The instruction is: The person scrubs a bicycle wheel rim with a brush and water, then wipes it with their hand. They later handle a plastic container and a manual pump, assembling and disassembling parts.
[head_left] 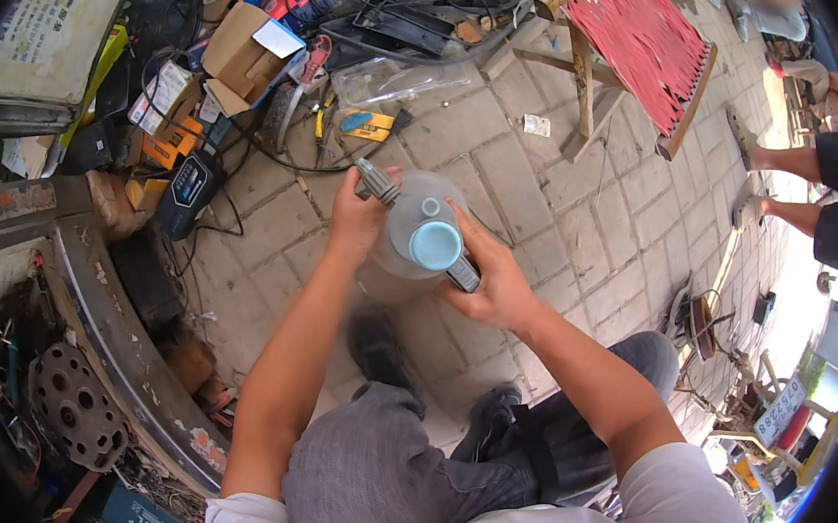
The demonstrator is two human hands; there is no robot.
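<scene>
In front of me, above the paving, I hold a translucent rounded plastic container (401, 222) with a light blue round cap (435, 246) and a smaller round fitting beside it. My right hand (491, 270) wraps round its right side, next to a dark grey handle-like part (464, 274). At the container's upper left, my left hand (357, 214) has its fingers closed round a grey ribbed part (376, 182). Whether that part is joined to the container cannot be made out. The container's underside is hidden.
A red-strapped folding stool (637, 47) stands at the far right. Cardboard boxes (246, 52), a black-and-blue device (192, 192), cables and yellow packaging (366, 124) crowd the left and back. A metal-edged cabinet (124, 325) borders my left. Another person's legs (796, 162) show at right.
</scene>
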